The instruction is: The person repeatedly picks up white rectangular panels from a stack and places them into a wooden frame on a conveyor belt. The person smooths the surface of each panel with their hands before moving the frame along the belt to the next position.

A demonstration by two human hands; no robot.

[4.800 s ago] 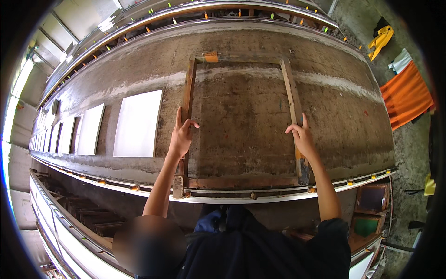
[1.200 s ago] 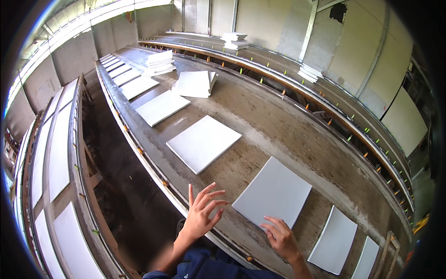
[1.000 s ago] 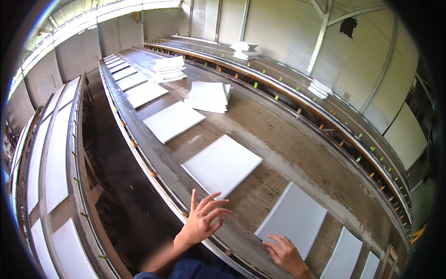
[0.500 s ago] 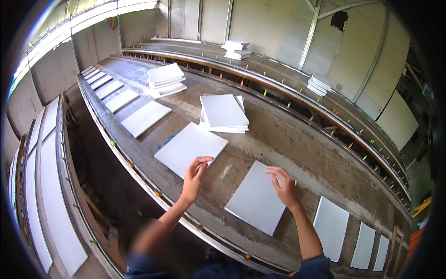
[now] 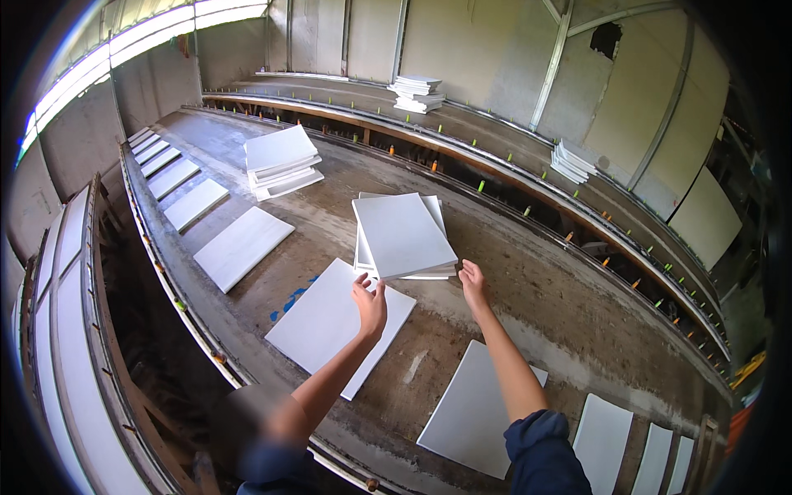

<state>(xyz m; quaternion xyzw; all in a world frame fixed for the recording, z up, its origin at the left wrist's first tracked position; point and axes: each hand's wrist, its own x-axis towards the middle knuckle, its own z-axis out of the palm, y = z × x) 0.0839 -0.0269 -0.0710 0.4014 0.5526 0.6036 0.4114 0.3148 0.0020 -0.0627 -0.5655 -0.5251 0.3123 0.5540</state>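
Two bare hands are up at a messy stack of white panels (image 5: 406, 239), so I'll use that stack as the reference for everything. The left hand (image 5: 371, 309) is at its near left corner, fingers loosely curved with a bit of a gap by the thumb. The right hand (image 5: 473, 289) is just beside its near right corner, fingers slightly bent and partway open. Honestly can't tell if either one is touching. The top panel (image 5: 400, 227) sits skewed over the ones below.

It's all on a long stained table (image 5: 536, 285). Front-left of the stack lies a flat white panel (image 5: 322, 318), with a blue smear (image 5: 289, 304) by its edge. Farther left is another stack (image 5: 283, 161). Front-right of it, a second flat panel (image 5: 466, 412) is partly hidden by the right forearm. Well behind it, a far table (image 5: 495, 136) holds two white piles (image 5: 417, 95).
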